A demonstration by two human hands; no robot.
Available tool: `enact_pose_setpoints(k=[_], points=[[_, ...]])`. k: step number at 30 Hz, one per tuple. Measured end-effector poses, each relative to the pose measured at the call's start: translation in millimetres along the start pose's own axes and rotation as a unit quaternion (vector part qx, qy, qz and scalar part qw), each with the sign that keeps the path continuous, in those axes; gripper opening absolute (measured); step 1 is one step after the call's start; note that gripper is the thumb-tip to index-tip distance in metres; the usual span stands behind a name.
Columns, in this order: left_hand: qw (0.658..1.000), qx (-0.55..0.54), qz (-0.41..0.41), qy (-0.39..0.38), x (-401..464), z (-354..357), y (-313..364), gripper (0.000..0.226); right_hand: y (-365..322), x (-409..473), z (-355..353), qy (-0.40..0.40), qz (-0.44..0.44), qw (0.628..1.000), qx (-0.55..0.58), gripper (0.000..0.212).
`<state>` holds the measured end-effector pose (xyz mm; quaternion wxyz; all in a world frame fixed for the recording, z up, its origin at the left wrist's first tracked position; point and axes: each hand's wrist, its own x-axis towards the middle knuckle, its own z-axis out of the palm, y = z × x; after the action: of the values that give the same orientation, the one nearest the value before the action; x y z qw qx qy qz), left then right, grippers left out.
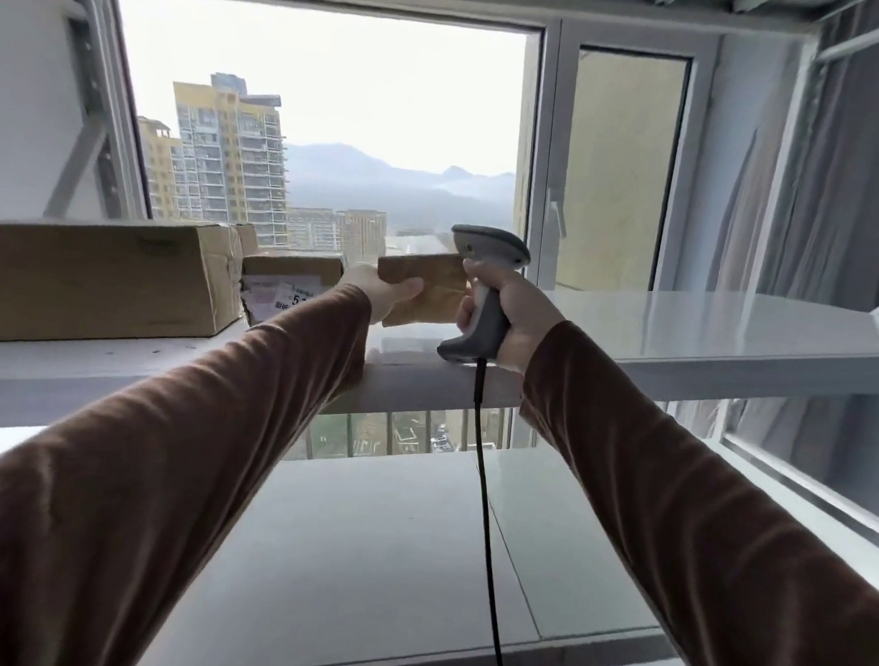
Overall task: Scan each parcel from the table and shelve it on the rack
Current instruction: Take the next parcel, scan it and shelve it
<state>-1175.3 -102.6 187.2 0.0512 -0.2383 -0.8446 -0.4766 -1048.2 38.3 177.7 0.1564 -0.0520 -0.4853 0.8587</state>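
My left hand (383, 290) grips a small brown cardboard parcel (432, 286) by its left edge, holding it just above the upper white rack shelf (710, 339). Right beside it my right hand (510, 319) is closed around the grey handle of a barcode scanner (486, 284), whose head sits level with the parcel's right edge. The scanner's black cable (485, 516) hangs straight down. On the same shelf to the left stand a large cardboard box (96, 281) and a smaller labelled parcel (288, 282).
A lower white shelf (387, 561) lies below the arms. Behind the rack is a big window with a white frame (543, 159). Grey curtains (847, 203) hang at the right. Rack uprights (88, 105) rise at the left.
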Motion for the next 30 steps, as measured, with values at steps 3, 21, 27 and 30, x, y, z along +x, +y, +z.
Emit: enact_pose_setpoints(k=[3,21,27,30], points=[[0.998,0.025,-0.044,-0.021,18.5,5.4,-1.7,0.067,0.4,12.4,12.1,0.008,0.007,1.000,-0.012,0.016],[0.997,0.032,-0.067,-0.004,49.1,18.4,-11.5,0.088,10.3,47.1,24.6,0.055,0.011,0.998,0.004,0.014],[1.000,0.006,0.017,0.019,20.7,5.4,2.7,0.106,2.5,17.7,15.4,0.082,-0.030,0.996,-0.013,0.015],[0.990,-0.024,0.131,0.034,-6.2,13.3,13.4,0.098,-4.0,-11.2,4.6,0.111,-0.082,0.987,-0.077,0.018]])
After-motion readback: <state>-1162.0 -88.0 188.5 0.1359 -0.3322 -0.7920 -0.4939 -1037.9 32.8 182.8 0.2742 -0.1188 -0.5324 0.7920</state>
